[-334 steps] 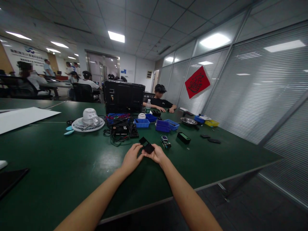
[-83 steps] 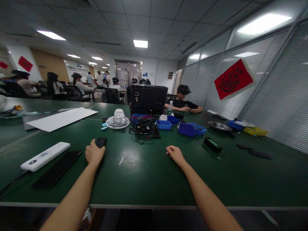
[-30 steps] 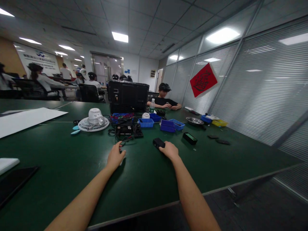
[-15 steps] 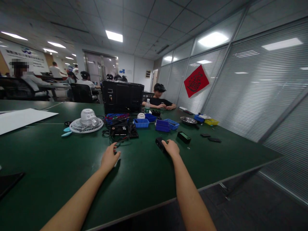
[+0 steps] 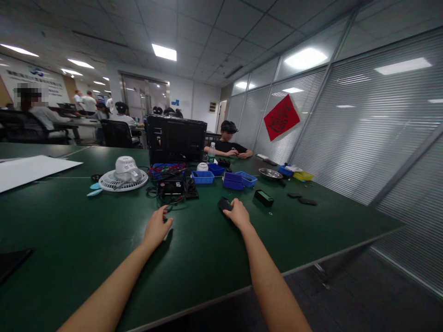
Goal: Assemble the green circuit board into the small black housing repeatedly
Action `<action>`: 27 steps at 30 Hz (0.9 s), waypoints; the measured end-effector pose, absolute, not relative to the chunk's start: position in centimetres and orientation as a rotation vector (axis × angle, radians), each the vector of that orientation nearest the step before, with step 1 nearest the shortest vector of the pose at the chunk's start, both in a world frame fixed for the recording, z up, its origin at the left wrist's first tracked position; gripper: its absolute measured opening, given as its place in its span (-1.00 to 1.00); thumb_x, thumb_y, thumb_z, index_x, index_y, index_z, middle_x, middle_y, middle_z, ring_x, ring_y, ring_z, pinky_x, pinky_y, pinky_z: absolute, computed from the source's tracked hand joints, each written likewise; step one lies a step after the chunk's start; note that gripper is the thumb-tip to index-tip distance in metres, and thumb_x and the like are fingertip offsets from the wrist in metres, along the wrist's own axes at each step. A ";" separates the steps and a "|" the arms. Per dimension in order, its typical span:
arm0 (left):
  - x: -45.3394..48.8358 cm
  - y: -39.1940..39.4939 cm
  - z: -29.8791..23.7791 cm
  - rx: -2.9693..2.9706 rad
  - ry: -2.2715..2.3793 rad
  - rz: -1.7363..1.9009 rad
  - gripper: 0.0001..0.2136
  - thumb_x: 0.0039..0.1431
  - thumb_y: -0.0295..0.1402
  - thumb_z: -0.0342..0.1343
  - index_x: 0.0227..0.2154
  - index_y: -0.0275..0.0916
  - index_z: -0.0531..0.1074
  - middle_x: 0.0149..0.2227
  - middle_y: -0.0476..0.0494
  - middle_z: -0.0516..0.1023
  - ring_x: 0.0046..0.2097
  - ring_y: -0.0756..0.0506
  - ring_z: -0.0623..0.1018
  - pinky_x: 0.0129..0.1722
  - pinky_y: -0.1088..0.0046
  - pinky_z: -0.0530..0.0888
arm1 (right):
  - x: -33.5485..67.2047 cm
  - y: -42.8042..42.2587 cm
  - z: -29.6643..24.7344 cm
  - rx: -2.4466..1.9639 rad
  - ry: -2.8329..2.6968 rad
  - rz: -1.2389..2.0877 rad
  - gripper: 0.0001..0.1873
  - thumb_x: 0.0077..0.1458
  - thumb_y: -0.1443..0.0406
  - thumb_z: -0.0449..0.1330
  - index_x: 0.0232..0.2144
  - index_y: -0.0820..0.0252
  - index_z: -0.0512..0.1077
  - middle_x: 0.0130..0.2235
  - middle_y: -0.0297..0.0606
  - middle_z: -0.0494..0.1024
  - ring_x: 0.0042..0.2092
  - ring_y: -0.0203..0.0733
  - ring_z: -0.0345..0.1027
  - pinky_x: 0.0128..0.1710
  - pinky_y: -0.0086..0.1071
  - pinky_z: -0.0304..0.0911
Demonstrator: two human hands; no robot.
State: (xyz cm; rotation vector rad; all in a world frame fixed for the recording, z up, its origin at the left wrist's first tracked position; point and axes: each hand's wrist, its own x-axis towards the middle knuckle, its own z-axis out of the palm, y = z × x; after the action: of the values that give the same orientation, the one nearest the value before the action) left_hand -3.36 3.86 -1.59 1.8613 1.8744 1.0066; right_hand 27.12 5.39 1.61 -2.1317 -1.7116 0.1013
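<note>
My right hand [image 5: 238, 214] has its thumb and fingers around a small black box-shaped object [image 5: 224, 204], low over or on the green tabletop; I cannot tell if it touches. Part of that object is hidden by the fingers. To its right lies a similar black box with a green top [image 5: 264, 198]. My left hand [image 5: 158, 226] is at the table, fingers loosely bent and apart, holding nothing. Just beyond it are tangled cables and a black device with a pale display [image 5: 170, 186].
Blue bins [image 5: 202, 177], a metal dish [image 5: 270, 174] and a water bottle [image 5: 211, 152] stand farther back. A white fan part [image 5: 124, 175] lies left, near a black panel [image 5: 177, 138]. Flat black pieces [image 5: 307, 202] lie right. A person in black [image 5: 226, 147] sits across the green table [image 5: 200, 258].
My right hand has moved a little left with the black box-shaped object, which has turned and shows a bit of green. My left hand stays nearly still.
</note>
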 end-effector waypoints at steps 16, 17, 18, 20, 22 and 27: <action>-3.4 3.8 -1.5 1.877 1.893 0.966 -0.52 0.01 -0.31 -0.02 0.04 -0.26 0.17 -0.11 -0.19 0.37 -0.16 -0.09 0.44 -0.16 0.40 0.37 | 27.9 4.8 2.3 -2.396 -1.642 0.064 -0.45 -0.06 0.10 0.11 -0.03 0.23 0.21 -0.04 0.02 0.31 -0.02 0.05 0.21 -0.20 -0.21 0.20; -3.5 3.9 -1.6 1.879 1.887 0.974 -0.52 0.01 -0.31 -0.02 0.05 -0.26 0.17 -0.11 -0.18 0.37 -0.16 -0.09 0.44 -0.16 0.40 0.37 | 28.0 4.8 2.2 -2.389 -1.649 0.072 -0.45 -0.05 0.08 0.10 -0.04 0.23 0.21 -0.04 0.02 0.31 -0.02 0.05 0.21 -0.20 -0.21 0.21; -3.5 3.9 -1.7 1.882 1.881 0.983 -0.52 0.01 -0.30 -0.02 0.05 -0.26 0.17 -0.11 -0.18 0.37 -0.16 -0.09 0.44 -0.16 0.40 0.37 | 28.0 4.9 2.1 -2.382 -1.655 0.077 -0.46 -0.04 0.08 0.09 -0.04 0.23 0.21 -0.04 0.02 0.31 -0.02 0.05 0.21 -0.19 -0.21 0.21; -3.5 3.9 -1.7 1.885 1.873 0.989 -0.51 0.01 -0.30 -0.02 0.05 -0.26 0.16 -0.12 -0.18 0.38 -0.16 -0.09 0.44 -0.16 0.40 0.37 | 28.0 5.1 1.9 -2.374 -1.661 0.084 -0.46 -0.04 0.07 0.07 -0.04 0.23 0.22 -0.04 0.01 0.31 -0.02 0.04 0.21 -0.19 -0.21 0.21; -3.4 3.8 -1.6 1.885 1.873 0.985 -0.51 0.01 -0.31 -0.01 0.05 -0.27 0.17 -0.12 -0.18 0.38 -0.17 -0.09 0.44 -0.16 0.40 0.37 | 28.0 5.2 1.8 -2.370 -1.660 0.089 -0.46 -0.04 0.07 0.07 -0.04 0.22 0.22 -0.04 0.00 0.31 -0.03 0.04 0.22 -0.20 -0.20 0.22; -3.3 3.6 -1.2 1.884 1.885 0.971 -0.52 0.00 -0.31 -0.02 0.04 -0.27 0.18 -0.12 -0.19 0.39 -0.16 -0.09 0.45 -0.18 0.41 0.38 | 28.2 5.3 1.9 -2.379 -1.641 0.083 -0.47 -0.05 0.09 0.08 -0.05 0.24 0.24 -0.05 0.00 0.32 -0.04 0.03 0.22 -0.20 -0.21 0.23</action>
State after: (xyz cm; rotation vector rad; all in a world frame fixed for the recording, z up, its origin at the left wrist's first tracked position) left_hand -3.33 3.56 -1.22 1.8837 1.8854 0.9715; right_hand 28.20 5.28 1.86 -2.3787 -1.6414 0.0833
